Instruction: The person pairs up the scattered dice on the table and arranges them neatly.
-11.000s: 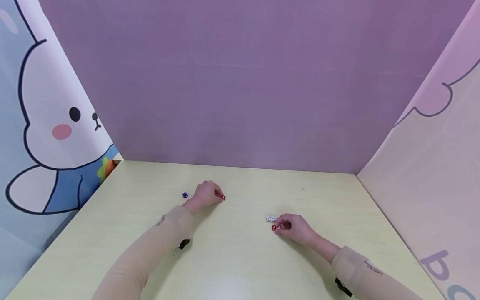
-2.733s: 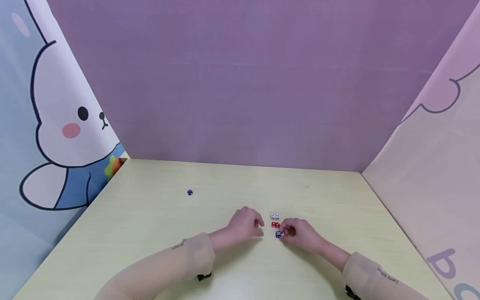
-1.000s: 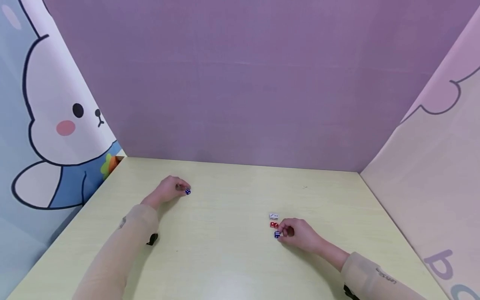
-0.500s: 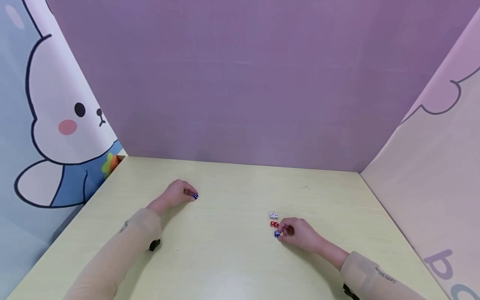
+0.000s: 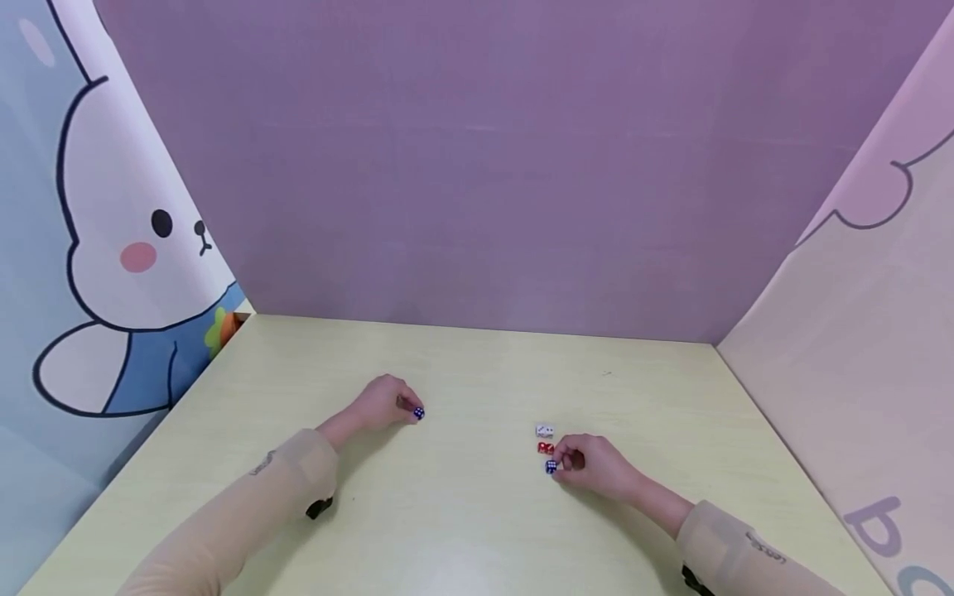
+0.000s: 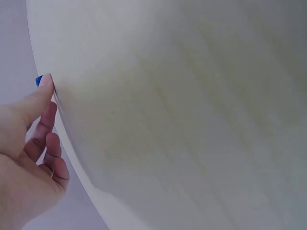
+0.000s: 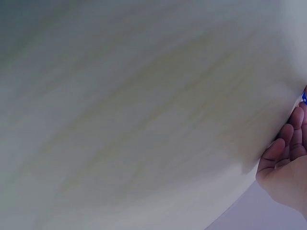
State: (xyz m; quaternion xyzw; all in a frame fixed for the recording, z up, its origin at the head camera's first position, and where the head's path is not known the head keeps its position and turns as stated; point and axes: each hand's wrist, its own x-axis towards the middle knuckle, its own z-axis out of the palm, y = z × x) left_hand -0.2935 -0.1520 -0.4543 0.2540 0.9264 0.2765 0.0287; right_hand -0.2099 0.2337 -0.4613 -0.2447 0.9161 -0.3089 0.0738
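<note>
In the head view my left hand (image 5: 382, 402) pinches a blue die (image 5: 419, 412) between thumb and fingertips, left of the table's middle. The left wrist view shows only a blue edge of that die (image 6: 39, 80) by the thumb. My right hand (image 5: 599, 465) holds a second blue die (image 5: 551, 467) at its fingertips. Just beyond that die lie red dice (image 5: 546, 448) side by side, and white dice (image 5: 545, 430) form a row behind them. In the right wrist view the blue die (image 7: 304, 98) is mostly cut off at the frame's edge.
Pale wooden table (image 5: 462, 513) under both hands. A purple panel (image 5: 477, 182) rises at its back edge. Printed cloth walls stand at the left (image 5: 112, 281) and right (image 5: 857, 331).
Eleven seconds ago both hands held red dice; those now lie paired before the white row. My left hand has since gripped the far-left blue die and carried it rightward and nearer. The right hand stays put.
</note>
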